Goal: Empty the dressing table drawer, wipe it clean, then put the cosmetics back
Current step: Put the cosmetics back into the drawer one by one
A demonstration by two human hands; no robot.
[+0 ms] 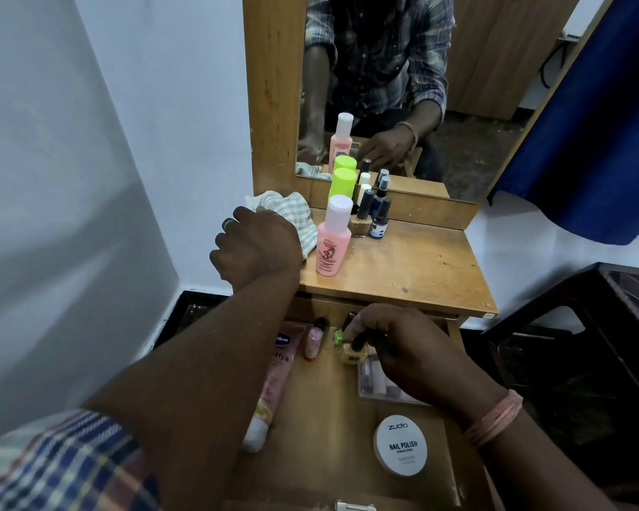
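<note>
Drawer (325,407), pulled open toward you below the dressing table top (414,267), runs its long axis from near to far, its open side facing up. Your right hand (403,348) is inside it at the far end, fingers curled round the black cap of a yellow nail polish bottle (355,354) that stands upright on the drawer floor. Just left of that bottle lie a small green item (337,335), partly hidden, and a pink-glitter bottle (313,343) with a black cap, its long axis near to far. At the drawer's left wall a pink tube (273,378) lies lengthwise, white cap toward you, partly under your left forearm. A clear case (377,385) sits under your right wrist; a round white tin (401,446) marked NAIL POLISH lies near you on the right. Your left hand (255,248) is well apart from the drawer, up at the table top's left edge, fingers curled, resting on a striped cloth (296,212); whether it grips the cloth cannot be told. Right of the cloth stand a pink bottle (332,245) with a white cap, a lime-capped bottle (343,186), and several small dark-capped bottles (373,215), against the mirror (476,86).
</note>
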